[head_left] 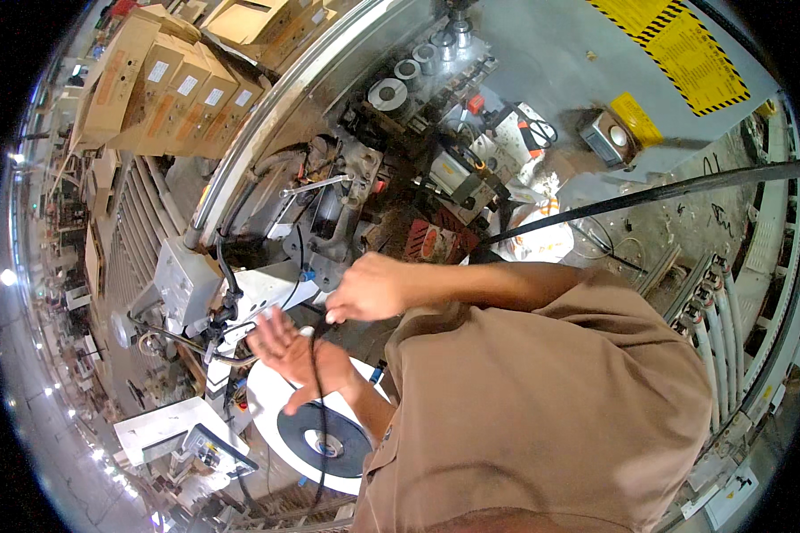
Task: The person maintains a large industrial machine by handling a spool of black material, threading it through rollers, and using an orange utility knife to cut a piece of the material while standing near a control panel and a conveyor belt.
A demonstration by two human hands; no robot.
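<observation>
My right hand (371,288) is closed, its fingertips pinched around a thin black cord (318,355). From there the cord hangs down across my left hand (307,360), which is open, palm up with fingers spread. Below the left hand is a large white disc (265,395) with a dark grey ring (347,426) and a pale hub; the cord passes in front of it. Just beyond the hands stands a metal machine part (331,271) with a blue fitting (308,275). A wrench (316,186) lies farther off on the machine.
Cardboard boxes (173,93) are stacked at the far left beside a roller conveyor (138,209). A grey panel (542,53) with yellow labels rises at the back. A black bar (667,197) crosses on the right. Metal rings (388,94), tools and a red box (431,242) sit inside the machine.
</observation>
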